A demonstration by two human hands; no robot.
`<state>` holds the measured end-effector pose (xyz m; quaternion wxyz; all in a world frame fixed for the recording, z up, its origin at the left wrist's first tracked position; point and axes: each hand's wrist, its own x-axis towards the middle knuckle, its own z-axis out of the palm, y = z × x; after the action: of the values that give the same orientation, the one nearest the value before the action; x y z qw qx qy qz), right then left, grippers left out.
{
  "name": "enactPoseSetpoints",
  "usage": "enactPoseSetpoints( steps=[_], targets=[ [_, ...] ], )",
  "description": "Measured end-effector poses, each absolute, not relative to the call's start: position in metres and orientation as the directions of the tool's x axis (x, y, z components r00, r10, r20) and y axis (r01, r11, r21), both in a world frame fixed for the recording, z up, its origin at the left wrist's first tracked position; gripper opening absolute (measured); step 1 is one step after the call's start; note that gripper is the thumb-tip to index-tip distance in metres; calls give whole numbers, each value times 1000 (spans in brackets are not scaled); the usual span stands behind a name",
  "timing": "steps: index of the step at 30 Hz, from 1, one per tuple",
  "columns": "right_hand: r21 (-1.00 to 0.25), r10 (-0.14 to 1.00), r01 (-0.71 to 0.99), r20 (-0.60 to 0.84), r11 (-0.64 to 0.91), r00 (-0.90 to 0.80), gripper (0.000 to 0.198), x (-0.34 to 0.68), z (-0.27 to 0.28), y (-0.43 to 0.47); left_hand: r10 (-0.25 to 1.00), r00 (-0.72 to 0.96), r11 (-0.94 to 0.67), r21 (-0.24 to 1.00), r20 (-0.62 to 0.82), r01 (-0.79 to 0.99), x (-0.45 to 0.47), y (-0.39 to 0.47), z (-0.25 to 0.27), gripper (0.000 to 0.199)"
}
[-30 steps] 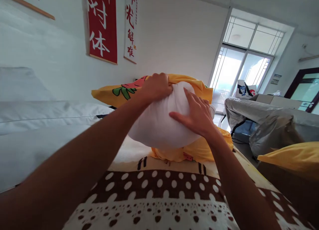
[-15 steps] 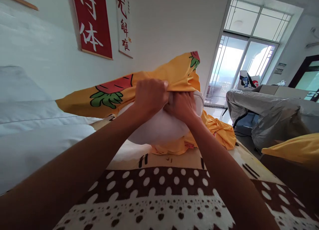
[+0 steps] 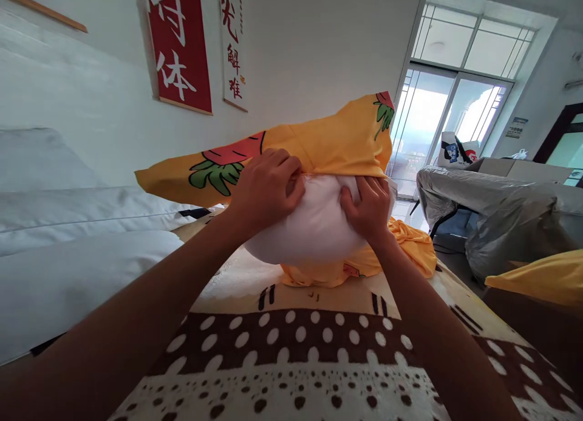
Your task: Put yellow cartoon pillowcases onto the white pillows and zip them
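Note:
A white pillow [image 3: 310, 226] is partly inside a yellow pillowcase [image 3: 323, 144] printed with red and green carrots; its near end bulges out below the opening. My left hand [image 3: 271, 187] has its fingers curled at the case's edge, holding the cloth beside the pillow. On the other side my right hand [image 3: 370, 207] grips the pillow, thumb on the white surface and fingertips tucked under the hem. The pillow is held up above a patterned blanket [image 3: 300, 336]. How far the pillow reaches into the case is hidden.
Crumpled yellow cloth [image 3: 412, 245] lies behind the pillow on the right. White cushions [image 3: 77, 275] line the left side. A plastic-covered piece of furniture [image 3: 501, 196] stands right, with a cardboard box [image 3: 519, 167] on it. Another yellow cloth corner [image 3: 542, 278] juts in at right.
My hands have moved apart, the right one shifting right along the opening. More white pillow shows between them. The pillowcase has moved rightward in view.

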<state>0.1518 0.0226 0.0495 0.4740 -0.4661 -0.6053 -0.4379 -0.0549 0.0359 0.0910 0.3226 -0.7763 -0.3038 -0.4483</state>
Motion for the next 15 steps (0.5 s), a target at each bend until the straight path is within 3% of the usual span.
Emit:
enactPoseSetpoints(
  steps=[4, 9, 11, 15],
  targets=[
    [77, 78, 974, 992, 215, -96, 24, 157, 46, 14, 199, 317, -598, -141, 927, 789, -78, 40, 76, 13],
    [113, 90, 971, 987, 212, -134, 22, 154, 44, -4, 62, 98, -592, -42, 993, 805, -98, 38, 35, 8],
    [146, 77, 969, 983, 201, -164, 22, 152, 41, -10, 155, 66, -616, 44, 986, 787, -102, 33, 25, 12],
    [166, 61, 969, 982, 184, -180, 21, 152, 36, -17, 444, -33, -615, 331, 896, 716, -110, 24, 27, 15]
  ],
)
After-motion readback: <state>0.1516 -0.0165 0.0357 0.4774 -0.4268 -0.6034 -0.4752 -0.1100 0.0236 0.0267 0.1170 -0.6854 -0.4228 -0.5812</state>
